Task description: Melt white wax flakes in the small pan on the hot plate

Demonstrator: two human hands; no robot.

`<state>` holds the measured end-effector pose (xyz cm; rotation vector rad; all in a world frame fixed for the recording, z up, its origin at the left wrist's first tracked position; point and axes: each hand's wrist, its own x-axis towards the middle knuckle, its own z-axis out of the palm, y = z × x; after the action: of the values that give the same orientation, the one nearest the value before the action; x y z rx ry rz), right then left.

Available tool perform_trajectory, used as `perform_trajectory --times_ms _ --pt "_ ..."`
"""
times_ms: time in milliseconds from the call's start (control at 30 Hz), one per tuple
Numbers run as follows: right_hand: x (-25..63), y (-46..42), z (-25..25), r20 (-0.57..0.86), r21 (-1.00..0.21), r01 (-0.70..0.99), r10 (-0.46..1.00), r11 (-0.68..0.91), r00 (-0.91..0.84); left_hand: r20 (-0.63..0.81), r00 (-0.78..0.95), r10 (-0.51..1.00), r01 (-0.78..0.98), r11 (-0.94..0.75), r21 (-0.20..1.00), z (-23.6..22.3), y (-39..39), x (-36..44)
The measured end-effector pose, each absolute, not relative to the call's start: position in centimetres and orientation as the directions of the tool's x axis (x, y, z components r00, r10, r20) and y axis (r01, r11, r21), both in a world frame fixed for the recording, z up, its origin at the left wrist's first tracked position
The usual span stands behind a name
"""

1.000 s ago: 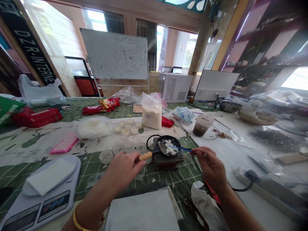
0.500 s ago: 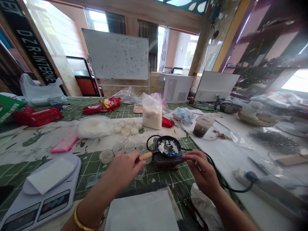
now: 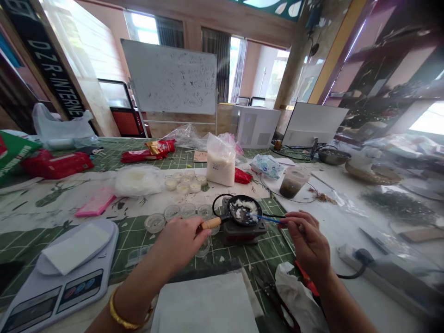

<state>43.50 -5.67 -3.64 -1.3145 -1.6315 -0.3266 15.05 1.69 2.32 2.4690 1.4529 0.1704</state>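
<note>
A small black frying pan (image 3: 257, 206) sits on a dark little hot plate (image 3: 244, 231). White flakes (image 3: 243, 204) lie in the pan, clumped along its back and right side. My left hand (image 3: 185, 238) is closed around the pan's wooden handle (image 3: 211, 224). My right hand (image 3: 307, 238) pinches a thin blue stick (image 3: 272, 219), whose far tip reaches into the pan among the flakes. Several clear round containers (image 3: 154, 223) stand just behind and beside my left hand.
A kitchen scale (image 3: 83, 259) bearing white paper stands on the left. Behind the pan are a bag of white grains (image 3: 221, 166) and several filled cups (image 3: 183, 187). Scissors (image 3: 277, 300), crumpled tissue (image 3: 294, 291) and a power strip (image 3: 388, 273) lie on the right.
My right hand has moved right, drawing the blue stick's tip from the pan's left side to its right. The flakes have shifted into a curved clump. My left hand still holds the handle.
</note>
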Motion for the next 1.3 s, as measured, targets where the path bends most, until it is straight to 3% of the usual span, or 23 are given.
perform_trajectory --times_ms 100,200,400,567,733,900,1033,1167,1300 --pt "43.4 -5.6 -3.8 0.765 -0.328 0.846 0.644 0.421 -0.024 -0.039 0.491 0.87 0.837 -0.458 0.299 2.3 1.8 15.0" --pt "43.9 -5.5 -4.0 0.788 -0.287 0.894 0.615 0.344 0.016 -0.036 0.486 0.873 0.84 -0.456 0.293 2.1 1.8 15.0" --pt "44.7 -5.5 -4.2 0.814 -0.438 0.841 0.537 0.319 0.221 -0.017 0.474 0.88 0.837 -0.445 0.318 1.8 1.8 14.9" --pt "44.2 -5.6 -4.4 0.748 -0.459 0.8 0.654 0.386 0.113 -0.029 0.477 0.879 0.839 -0.445 0.314 2.1 1.8 14.9" --pt "44.5 -5.8 -4.3 0.739 -0.586 0.761 0.57 0.279 0.361 -0.031 0.481 0.876 0.838 -0.45 0.308 2.4 1.7 14.9" --pt "43.9 -5.8 -4.2 0.684 -0.577 0.719 0.71 0.387 0.167 -0.047 0.487 0.872 0.833 -0.448 0.325 2.3 1.7 14.8" --pt "43.9 -5.8 -4.1 0.594 -0.721 0.664 0.672 0.199 0.443 -0.064 0.493 0.868 0.835 -0.451 0.314 2.4 1.8 14.9" --pt "43.9 -5.7 -4.3 0.522 -0.741 0.627 0.793 0.239 0.315 -0.059 0.482 0.874 0.843 -0.444 0.303 2.5 1.8 14.9" --pt "43.7 -5.5 -4.5 0.491 -0.793 0.591 0.733 0.151 0.472 -0.059 0.483 0.873 0.839 -0.443 0.315 2.4 1.8 14.9"
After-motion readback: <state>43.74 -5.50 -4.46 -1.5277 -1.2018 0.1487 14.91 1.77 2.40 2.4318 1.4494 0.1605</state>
